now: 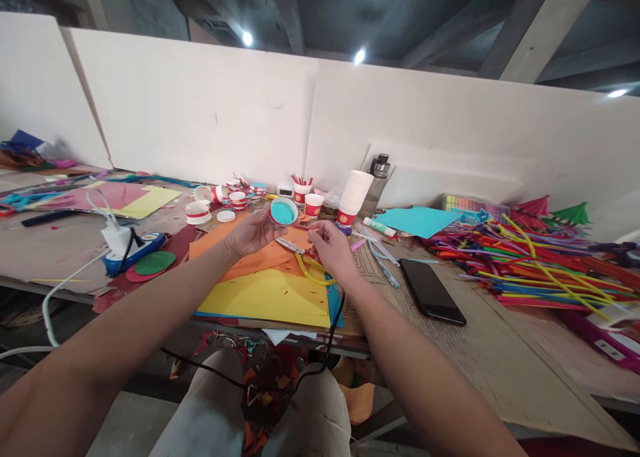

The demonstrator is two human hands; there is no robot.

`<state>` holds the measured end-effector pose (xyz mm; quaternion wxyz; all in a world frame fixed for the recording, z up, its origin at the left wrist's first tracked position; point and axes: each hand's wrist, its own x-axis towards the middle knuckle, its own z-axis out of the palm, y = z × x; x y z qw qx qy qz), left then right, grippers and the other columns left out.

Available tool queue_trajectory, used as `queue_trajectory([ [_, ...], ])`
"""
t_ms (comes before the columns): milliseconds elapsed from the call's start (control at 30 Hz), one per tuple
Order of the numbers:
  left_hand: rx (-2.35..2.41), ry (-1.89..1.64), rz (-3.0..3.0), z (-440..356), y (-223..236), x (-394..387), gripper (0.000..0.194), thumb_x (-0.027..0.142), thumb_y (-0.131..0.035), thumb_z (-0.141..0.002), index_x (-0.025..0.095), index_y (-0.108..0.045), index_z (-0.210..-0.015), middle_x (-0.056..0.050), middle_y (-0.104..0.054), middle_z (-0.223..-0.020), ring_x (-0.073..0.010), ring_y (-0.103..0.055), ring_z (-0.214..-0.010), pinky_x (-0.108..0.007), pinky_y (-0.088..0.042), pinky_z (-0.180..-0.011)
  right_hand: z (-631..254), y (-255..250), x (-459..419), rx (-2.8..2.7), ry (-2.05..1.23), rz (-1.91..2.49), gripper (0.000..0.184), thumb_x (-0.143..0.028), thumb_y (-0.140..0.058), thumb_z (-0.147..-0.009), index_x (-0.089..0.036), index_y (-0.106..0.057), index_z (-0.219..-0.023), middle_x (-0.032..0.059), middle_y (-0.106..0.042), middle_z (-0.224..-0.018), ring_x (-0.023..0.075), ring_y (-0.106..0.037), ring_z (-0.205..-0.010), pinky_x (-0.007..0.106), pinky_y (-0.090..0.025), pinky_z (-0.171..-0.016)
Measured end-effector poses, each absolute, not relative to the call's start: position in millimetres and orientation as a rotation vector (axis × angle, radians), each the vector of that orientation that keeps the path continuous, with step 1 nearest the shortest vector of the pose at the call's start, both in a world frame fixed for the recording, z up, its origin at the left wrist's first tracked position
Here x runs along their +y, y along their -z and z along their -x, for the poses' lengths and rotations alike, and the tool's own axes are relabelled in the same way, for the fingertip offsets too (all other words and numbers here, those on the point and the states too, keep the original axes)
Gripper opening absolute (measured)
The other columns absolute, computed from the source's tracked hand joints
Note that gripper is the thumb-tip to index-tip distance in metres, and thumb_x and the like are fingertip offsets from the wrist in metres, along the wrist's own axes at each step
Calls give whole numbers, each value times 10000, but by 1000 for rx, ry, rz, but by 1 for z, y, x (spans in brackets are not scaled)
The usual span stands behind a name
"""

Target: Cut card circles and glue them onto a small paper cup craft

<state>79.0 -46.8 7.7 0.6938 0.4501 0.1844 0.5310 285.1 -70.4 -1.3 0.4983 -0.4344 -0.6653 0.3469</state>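
Observation:
My left hand (254, 231) is closed around a short paper cup (283, 211), tilted so its blue inside faces me. To its right, my right hand (330, 249) is closed, thumb and fingertips pinching a thin red strip (303, 228) close to the cup's lower edge. Yellow-handled scissors (313, 270) lie under and beside my right hand, blades pointing left. Beneath both hands are sheets of orange paper (225, 251) and yellow paper (265, 299). A black cord (336, 327) runs down from near my right wrist.
Cut cups (199, 212), a cup of red sticks (302, 191), a cup stack (354, 197) and a bottle (377, 187) stand behind. Rightward lie a phone (431, 291) and colourful pipe cleaners (540, 263). A power strip (135, 252) sits left.

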Motion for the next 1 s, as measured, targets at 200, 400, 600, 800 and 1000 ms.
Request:
queue_trajectory([
  [200, 379, -1198, -1140, -79, -4, -48, 457, 380, -745, -823, 147, -664, -1207, -157, -698, -1226, -242, -698, -1038, -279, -588, -738, -284, -2, -74, -1621, -868, 959, 284, -448, -578, -873, -214, -565, -1034, -50, -573, -727, 95, -539, -540, 217, -443, -491],
  [400, 337, -1111, -1302, -85, -1, -55, 532, 292, -867, -682, 192, -710, -1181, -124, -701, -1214, -193, -699, -918, -298, -573, -772, -284, -8, -80, -1671, -596, 812, 292, -333, -651, -850, -228, -645, -1123, 15, -607, -931, 126, -559, -759, 257, -508, -671],
  [600, 327, -1049, -1375, -86, 2, -55, 524, 242, -852, -695, 219, -721, -1201, -129, -731, -1164, -224, -711, -938, -334, -560, -814, -286, -8, -80, -1731, -422, 755, 182, -255, -631, -865, -231, -711, -1027, 47, -625, -974, 152, -589, -831, 282, -513, -706],
  [800, 321, -1056, -1406, -88, 3, -54, 514, 260, -864, -687, 208, -743, -1183, -118, -746, -1128, -236, -701, -980, -326, -541, -833, -289, -9, -81, -1745, -288, 727, 141, -205, -606, -901, -219, -725, -974, 58, -650, -947, 156, -615, -833, 268, -500, -644],
  [1000, 262, -1016, -1433, -89, 3, -53, 486, 236, -852, -707, 210, -743, -1180, -106, -755, -1098, -221, -706, -964, -338, -555, -847, -289, -9, -84, -1732, -107, 670, 123, -170, -608, -913, -221, -713, -951, 58, -650, -919, 159, -616, -809, 272, -507, -611],
])
